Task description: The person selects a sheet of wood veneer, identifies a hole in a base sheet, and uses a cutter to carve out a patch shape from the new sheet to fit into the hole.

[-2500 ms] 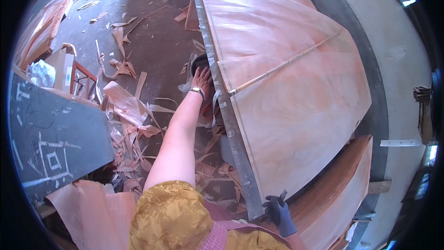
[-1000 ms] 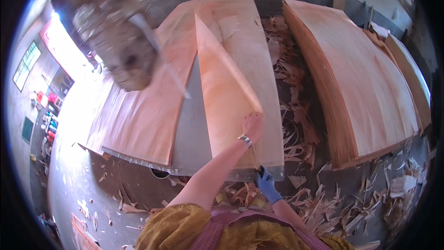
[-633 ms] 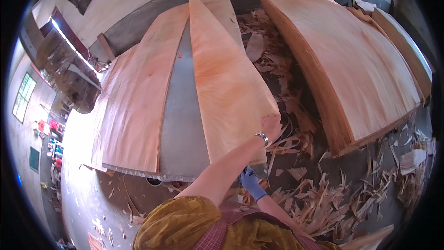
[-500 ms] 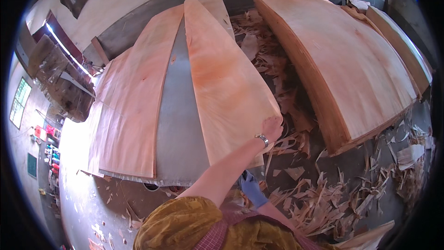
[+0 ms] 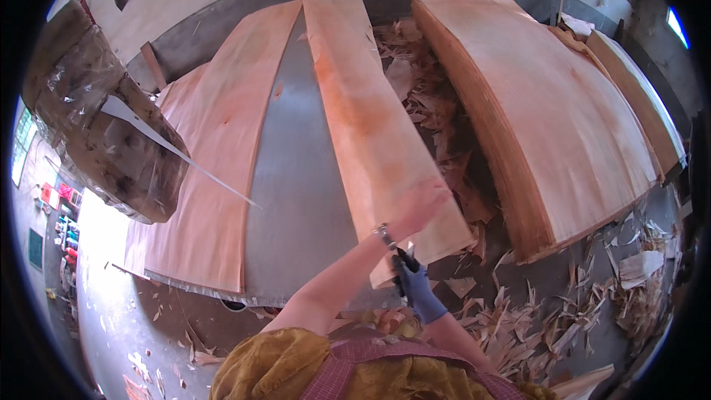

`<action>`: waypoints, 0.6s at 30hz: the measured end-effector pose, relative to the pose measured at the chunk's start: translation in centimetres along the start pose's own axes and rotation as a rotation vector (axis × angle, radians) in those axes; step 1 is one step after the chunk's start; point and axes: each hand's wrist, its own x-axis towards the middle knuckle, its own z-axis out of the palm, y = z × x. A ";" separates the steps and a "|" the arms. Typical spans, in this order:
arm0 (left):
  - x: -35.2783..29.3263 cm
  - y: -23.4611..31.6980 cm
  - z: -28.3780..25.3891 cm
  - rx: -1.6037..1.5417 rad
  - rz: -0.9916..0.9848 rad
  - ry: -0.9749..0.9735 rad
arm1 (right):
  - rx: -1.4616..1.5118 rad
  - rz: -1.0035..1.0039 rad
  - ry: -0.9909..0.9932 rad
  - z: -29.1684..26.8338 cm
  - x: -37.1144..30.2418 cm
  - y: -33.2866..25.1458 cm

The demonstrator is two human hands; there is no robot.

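Note:
A long pale-orange wood veneer sheet (image 5: pixel 370 115) lies on the grey metal tabletop (image 5: pixel 300 170), its near end toward me. My left hand (image 5: pixel 422 206), bare with a metal watch at the wrist, rests over the near part of the sheet. Its fingers look stretched out, though motion blurs them. Just below it, at the sheet's near edge, my right hand (image 5: pixel 421 292) wears a blue-grey glove with dark parts. Its fingers are closed round a slim dark tool (image 5: pixel 403 270) whose exact kind is unclear.
Veneer sheets (image 5: pixel 211 170) overlap on the table's left. A thick veneer stack (image 5: pixel 555 118) stands at the right. Torn veneer scraps (image 5: pixel 511 333) cover the floor and the gap before the stack. A plastic-wrapped brown object (image 5: pixel 111 118) hangs at upper left with a white strip.
The veneer sheet's far tip has swung right, and its near end has shifted right and nearer. My left hand has moved left off the sheet's right edge. My right hand has risen with the dark tool.

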 end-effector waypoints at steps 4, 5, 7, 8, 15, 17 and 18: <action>0.5 4.0 -6.1 0.011 -0.093 0.187 | 0.282 0.160 -0.030 -5.2 -2.8 -8.4; 0.2 3.6 -6.3 -0.032 -0.140 0.244 | 0.410 0.142 -0.217 -7.9 -2.7 -10.1; 0.0 4.5 -5.6 0.042 -0.212 0.227 | 0.409 0.071 -0.134 -13.1 -2.6 -13.0; -0.4 4.9 -4.7 0.039 -0.246 0.262 | 0.366 0.027 -0.074 -15.5 -2.7 -14.6; -7.0 7.2 10.2 -0.141 -0.984 -0.203 | 0.483 -0.008 -0.052 -38.1 -3.3 -23.3; -10.1 4.8 16.6 -0.558 -1.386 -0.296 | 0.406 -0.035 -0.020 -43.3 -4.0 -26.6; -10.7 4.2 19.9 -0.777 -1.452 -0.295 | 0.367 -0.068 0.008 -46.1 -4.4 -28.8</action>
